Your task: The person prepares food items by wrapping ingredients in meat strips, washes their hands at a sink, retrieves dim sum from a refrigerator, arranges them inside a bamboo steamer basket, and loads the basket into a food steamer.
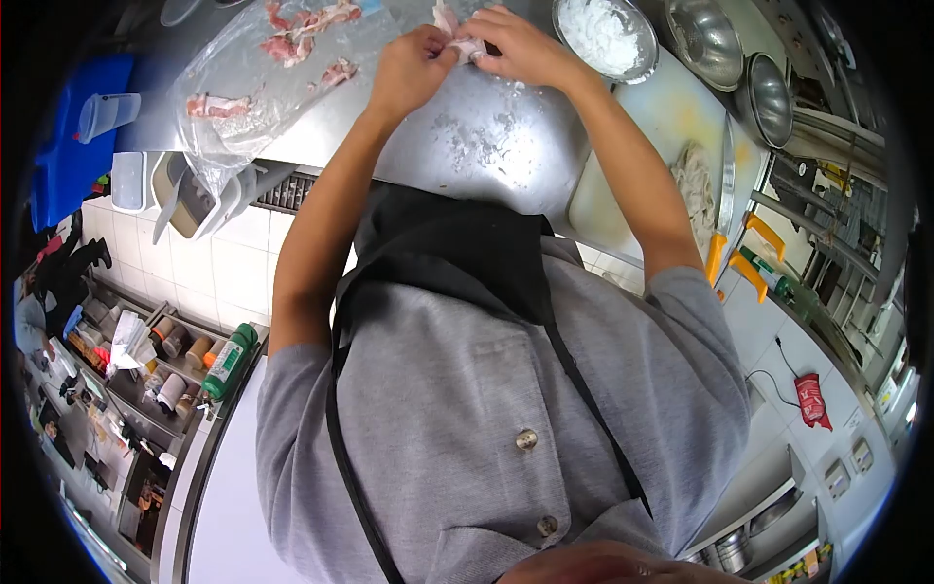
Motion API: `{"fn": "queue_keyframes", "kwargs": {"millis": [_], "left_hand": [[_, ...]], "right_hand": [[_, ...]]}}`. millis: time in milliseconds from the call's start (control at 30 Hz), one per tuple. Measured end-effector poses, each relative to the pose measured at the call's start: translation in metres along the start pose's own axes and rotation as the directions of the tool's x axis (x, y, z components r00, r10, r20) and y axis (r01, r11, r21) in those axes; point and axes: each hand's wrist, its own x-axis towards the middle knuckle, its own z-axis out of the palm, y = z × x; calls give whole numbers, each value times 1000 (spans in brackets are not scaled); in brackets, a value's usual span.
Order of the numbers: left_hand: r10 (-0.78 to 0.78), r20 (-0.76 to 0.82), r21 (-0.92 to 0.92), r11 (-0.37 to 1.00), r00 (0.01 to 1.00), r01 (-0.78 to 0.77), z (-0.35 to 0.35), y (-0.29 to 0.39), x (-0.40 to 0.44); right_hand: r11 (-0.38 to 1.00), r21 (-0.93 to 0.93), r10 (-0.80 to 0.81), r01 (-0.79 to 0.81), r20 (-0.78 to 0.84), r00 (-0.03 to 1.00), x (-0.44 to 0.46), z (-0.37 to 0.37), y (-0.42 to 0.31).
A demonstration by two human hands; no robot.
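Note:
At the top of the head view, my left hand and my right hand are close together over the metal worktop. Between them is a pale piece of raw meat, pinched in the fingers of both. My fingers partly hide it. To the left, raw meat pieces with red and white parts lie on a clear plastic sheet. A longer meat piece rests nearer the sheet's left side. Beside my right hand stands a metal bowl holding white powder.
Right of my right arm lie a stained cutting board, a crumpled cloth and a long knife with a yellow handle. Two metal bowls stand at the upper right. A blue bin is at the left.

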Motion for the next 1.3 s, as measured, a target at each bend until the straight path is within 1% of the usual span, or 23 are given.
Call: {"fn": "queue_keyframes", "kwargs": {"millis": [100, 133, 167, 233, 333, 400, 500, 567, 633, 667, 700, 767, 800, 867, 900, 933, 967, 1000, 1033, 1100, 1200, 1233, 1300], "left_hand": [[96, -115, 50, 995, 989, -91, -3, 2, 0], [342, -124, 205, 927, 932, -313, -5, 3, 0], [564, -93, 353, 789, 821, -502, -6, 3, -1], [545, -66, 352, 797, 836, -491, -1, -4, 0], [476, -25, 350, 828, 879, -438, -2, -5, 5], [416, -14, 349, 854, 909, -385, -7, -3, 11], [320, 69, 257, 910, 945, -326, -14, -8, 25], [221, 132, 156, 958, 966, -241, -18, -15, 36], [182, 157, 167, 964, 971, -208, -22, -22, 46], [136, 181, 178, 969, 974, -168, -23, -25, 49], [138, 184, 181, 968, 973, -172, -23, -22, 49], [108, 34, 112, 987, 994, -112, -23, -16, 48], [115, 37, 116, 986, 993, -118, -23, -13, 47], [150, -140, 97, 986, 979, -137, -20, -9, 42], [158, -139, 100, 984, 977, -145, -20, -10, 40], [309, -180, 245, 934, 934, -262, -20, -10, 39], [453, -199, 387, 851, 869, -356, -19, -11, 36], [460, -203, 390, 848, 864, -360, -19, -9, 32], [499, -167, 414, 818, 850, -399, -18, -6, 29], [578, -88, 444, 752, 811, -487, -17, -2, 27], [670, -11, 492, 650, 743, -579, -12, 5, 31], [676, -18, 500, 644, 736, -579, -9, 1, 33], [614, 31, 542, 652, 788, -529, -6, -2, 37]], "right_hand": [[999, 26, 41, -41, 24, 999, 13, -2, 4], [999, 26, 42, -43, 25, 999, 18, -7, 0], [990, 67, 118, -124, 79, 990, 24, -13, -4], [973, 103, 191, -207, 142, 971, 26, -10, 1], [978, 172, 113, -121, 54, 992, 27, -3, 8], [986, 159, 83, -58, -161, 983, 21, -8, -4], [999, 37, -29, 35, -140, 990, 15, -16, -20], [998, 61, -17, 25, -141, 990, 17, -14, -18], [997, 81, -7, 19, -144, 990, 24, -8, -5], [995, 100, 21, -13, -78, 997, 29, -2, 8], [992, 116, 46, -45, -10, 999, 34, -1, 9], [991, 109, 85, -81, -29, 996, 40, -4, 14], [988, 102, 123, -118, -45, 991, 44, -7, 14], [989, 79, 134, -129, -53, 990, 52, 5, 36], [988, 57, 143, -140, -53, 988, 58, 3, 36], [989, 52, 142, -139, -60, 988, 59, 3, 36], [985, 104, 159, -140, -204, 966, 57, 4, 33], [980, 151, 174, -129, -344, 922, 58, 1, 27], [983, 141, 161, -118, -351, 923, 58, -2, 27], [963, 124, 270, -241, -339, 901, 56, -12, 27], [952, 152, 305, -266, -381, 873, 63, -46, 4], [972, 102, 237, -214, -454, 859, 70, -56, 1], [969, 53, 241, -242, -432, 869, 93, -79, -2]]}}
